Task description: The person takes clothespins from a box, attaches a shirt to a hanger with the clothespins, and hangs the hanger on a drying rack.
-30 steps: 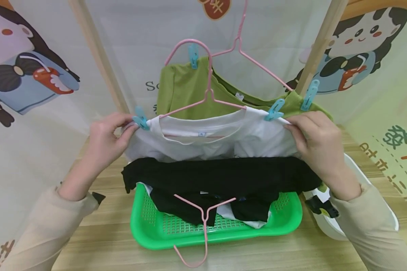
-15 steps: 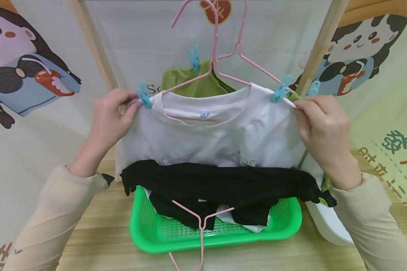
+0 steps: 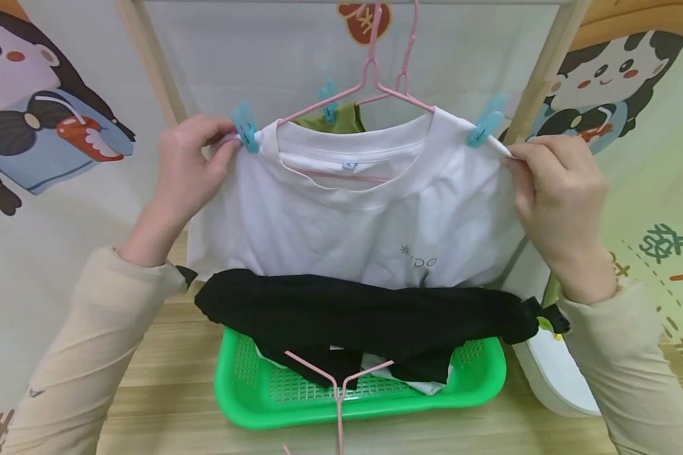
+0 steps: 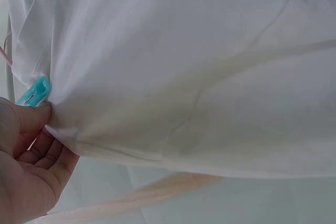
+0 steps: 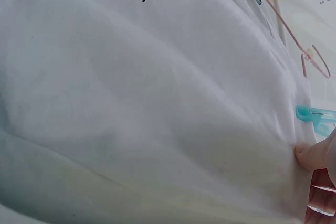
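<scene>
A white T-shirt hangs on a pink wire hanger, stretched between both hands. My left hand pinches its left shoulder, just outside a blue clothespin. On the other shoulder, my right hand pinches the cloth beyond a second blue clothespin. The left wrist view shows thumb and fingers gripping the shirt's edge; the right wrist view shows the thumb pressed on the cloth. The hanger's hook reaches the head view's top edge, so its hold on the bar cannot be seen.
Behind hangs a green garment on another pink hanger. Wooden posts and a top bar frame the scene. Below are a black garment over a green basket, a loose pink hanger and a white tub.
Both hands have raised the white T-shirt and its hanger towards the top bar. More of the shirt's front and its print now shows, and it covers most of the green garment.
</scene>
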Demonstrator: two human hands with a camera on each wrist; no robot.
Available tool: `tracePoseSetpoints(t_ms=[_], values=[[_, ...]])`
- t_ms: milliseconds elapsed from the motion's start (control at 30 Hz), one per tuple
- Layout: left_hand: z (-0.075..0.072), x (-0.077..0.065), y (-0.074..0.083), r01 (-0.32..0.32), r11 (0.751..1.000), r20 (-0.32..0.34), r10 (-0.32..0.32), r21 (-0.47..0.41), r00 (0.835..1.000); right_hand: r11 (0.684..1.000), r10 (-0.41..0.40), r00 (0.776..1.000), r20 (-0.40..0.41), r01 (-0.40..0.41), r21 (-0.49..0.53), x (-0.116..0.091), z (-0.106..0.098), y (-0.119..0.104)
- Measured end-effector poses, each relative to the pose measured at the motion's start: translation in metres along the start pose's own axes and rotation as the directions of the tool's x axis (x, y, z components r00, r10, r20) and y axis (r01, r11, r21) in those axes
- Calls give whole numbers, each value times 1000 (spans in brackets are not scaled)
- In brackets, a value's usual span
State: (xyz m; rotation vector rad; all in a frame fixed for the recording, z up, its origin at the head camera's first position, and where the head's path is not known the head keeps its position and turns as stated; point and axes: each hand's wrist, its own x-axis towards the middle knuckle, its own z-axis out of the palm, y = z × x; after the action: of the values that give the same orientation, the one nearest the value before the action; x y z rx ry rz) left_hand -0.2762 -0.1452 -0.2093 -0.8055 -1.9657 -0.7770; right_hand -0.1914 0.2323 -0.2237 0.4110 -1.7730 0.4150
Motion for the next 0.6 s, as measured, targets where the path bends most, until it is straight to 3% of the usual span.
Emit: tracePoseSetpoints(t_ms=[367,600], values=[[5,18,-3,22,1000,16,-23,12,1000,999,32,999,-4,-32,-23,15,1,2],[9,21,-4,59,998,7,-59,1,998,999,-6,1000,18,7,-32,18,1,4]])
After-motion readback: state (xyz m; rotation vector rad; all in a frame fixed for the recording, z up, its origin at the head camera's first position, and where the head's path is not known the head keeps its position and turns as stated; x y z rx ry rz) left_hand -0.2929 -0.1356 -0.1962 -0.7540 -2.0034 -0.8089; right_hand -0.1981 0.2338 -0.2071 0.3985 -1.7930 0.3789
